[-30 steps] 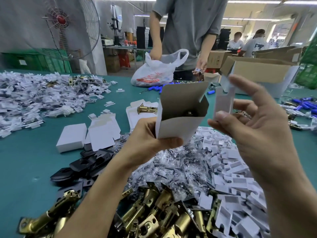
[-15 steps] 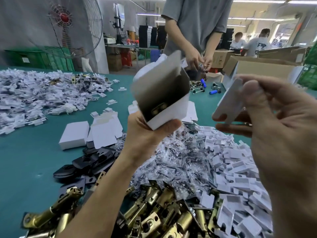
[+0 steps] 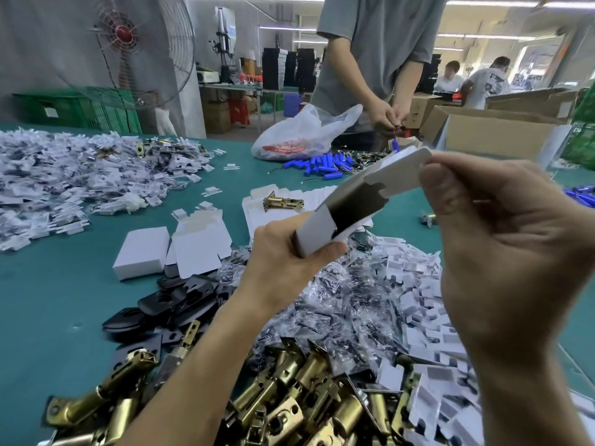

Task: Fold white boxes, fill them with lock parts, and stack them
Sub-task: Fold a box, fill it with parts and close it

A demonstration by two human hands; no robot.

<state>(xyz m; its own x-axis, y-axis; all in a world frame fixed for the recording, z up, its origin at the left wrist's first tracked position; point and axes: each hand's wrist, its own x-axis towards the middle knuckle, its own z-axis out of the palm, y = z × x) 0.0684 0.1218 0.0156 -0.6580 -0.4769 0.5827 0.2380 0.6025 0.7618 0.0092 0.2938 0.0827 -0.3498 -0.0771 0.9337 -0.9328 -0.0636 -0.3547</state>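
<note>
I hold a small white box (image 3: 317,235) in the air above the table. My left hand (image 3: 286,255) grips its lower end. My right hand (image 3: 502,233) pinches a white cardboard insert (image 3: 399,173) with a notched edge, which slants into the box's dark open mouth. Below lie brass latch bolts (image 3: 289,391), black plates (image 3: 167,304), clear bagged parts (image 3: 351,304) and white card inserts (image 3: 428,317). A closed white box (image 3: 140,252) and a half-folded box (image 3: 201,249) rest on the green table (image 3: 48,300).
A second brass latch (image 3: 283,201) lies on flat box blanks. A big heap of white card pieces (image 3: 64,178) covers the far left. A person in a grey shirt (image 3: 380,59) stands opposite by a white plastic bag (image 3: 302,133), blue cylinders (image 3: 322,164) and an open carton (image 3: 489,130).
The box has tipped from mouth-up to lying slanted, lower in my left hand. My right hand brought the white insert from beside the box into its opening.
</note>
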